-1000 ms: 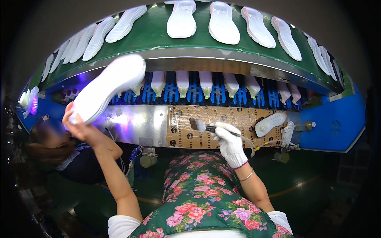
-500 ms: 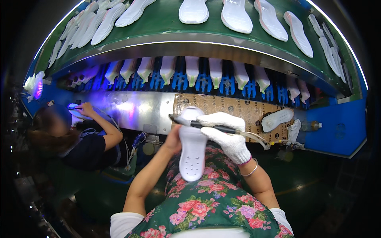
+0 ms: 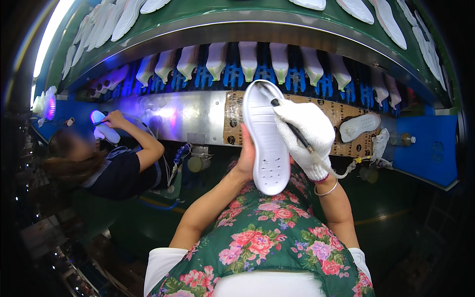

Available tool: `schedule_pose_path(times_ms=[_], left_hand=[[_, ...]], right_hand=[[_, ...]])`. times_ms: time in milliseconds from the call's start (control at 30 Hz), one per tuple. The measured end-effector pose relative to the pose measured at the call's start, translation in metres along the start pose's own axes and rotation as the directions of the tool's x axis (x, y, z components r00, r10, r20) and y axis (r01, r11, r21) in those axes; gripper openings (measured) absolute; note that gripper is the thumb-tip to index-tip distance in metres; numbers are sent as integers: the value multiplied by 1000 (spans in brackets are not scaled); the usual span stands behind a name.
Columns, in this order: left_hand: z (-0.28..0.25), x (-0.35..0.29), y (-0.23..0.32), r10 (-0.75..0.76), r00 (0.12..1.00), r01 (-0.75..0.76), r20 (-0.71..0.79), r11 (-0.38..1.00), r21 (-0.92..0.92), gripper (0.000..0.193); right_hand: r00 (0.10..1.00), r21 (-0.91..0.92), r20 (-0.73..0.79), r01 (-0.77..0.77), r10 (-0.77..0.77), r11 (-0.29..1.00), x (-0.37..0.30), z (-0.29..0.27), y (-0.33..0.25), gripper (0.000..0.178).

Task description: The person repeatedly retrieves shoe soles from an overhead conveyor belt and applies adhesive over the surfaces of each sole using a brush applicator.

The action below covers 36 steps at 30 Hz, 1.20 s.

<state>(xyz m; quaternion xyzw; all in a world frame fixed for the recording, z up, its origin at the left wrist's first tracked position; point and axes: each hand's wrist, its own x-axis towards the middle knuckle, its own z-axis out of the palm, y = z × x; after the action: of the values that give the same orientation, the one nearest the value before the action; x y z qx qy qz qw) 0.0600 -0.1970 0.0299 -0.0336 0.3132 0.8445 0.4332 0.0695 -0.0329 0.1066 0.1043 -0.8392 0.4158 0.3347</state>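
A white shoe sole (image 3: 269,148) stands nearly upright in front of me, its inner face toward me and its perforated end lowest. My left hand (image 3: 246,156) grips it by the left edge; some fingers are hidden behind it. In a white knit glove, my right hand (image 3: 309,131) is closed around a dark-handled brush (image 3: 300,137) with a pale tube trailing from its rear. The brush tip lies at the sole's upper end, inside the raised rim.
Brown printed cardboard (image 3: 233,119) covers part of the metal bench (image 3: 198,111). Another sole (image 3: 359,127) and a bottle (image 3: 403,139) lie to the right. White-and-green shoe uppers (image 3: 248,62) hang beyond, below a green shelf (image 3: 237,17) bearing soles. A co-worker (image 3: 123,166) handles a sole at left.
The sole has risen and moved right, with its inner face turned more fully toward me. The brush has swung round from pointing left to pointing up at the sole's far end.
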Motion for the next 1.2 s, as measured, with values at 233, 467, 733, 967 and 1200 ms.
schedule_pose_path(times_ms=[233, 467, 733, 967, 1200], left_hand=[[-9, -1, 5, 1, 999, 2, -36, 994, 106, 100], [-7, 9, 16, 113, 990, -117, -81, 992, -48, 108], [-23, 17, 35, 157, 985, -159, -73, 987, -22, 109], [-48, 25, 46, 143, 983, -130, 116, 986, -108, 120], [-54, 34, 60, 122, 961, -68, 248, 974, -217, 123]], right_hand=[[982, 186, 191, -38, 1, 982, -14, 3, -24, 25], [990, 20, 132, 54, -56, 998, -4, 5, -10, 27], [991, 204, 123, -70, 46, 976, -7, 11, -1, 25], [963, 375, 257, -22, -81, 927, -16, 13, -16, 27], [959, 292, 226, 98, -168, 951, -31, 27, -17, 39]])
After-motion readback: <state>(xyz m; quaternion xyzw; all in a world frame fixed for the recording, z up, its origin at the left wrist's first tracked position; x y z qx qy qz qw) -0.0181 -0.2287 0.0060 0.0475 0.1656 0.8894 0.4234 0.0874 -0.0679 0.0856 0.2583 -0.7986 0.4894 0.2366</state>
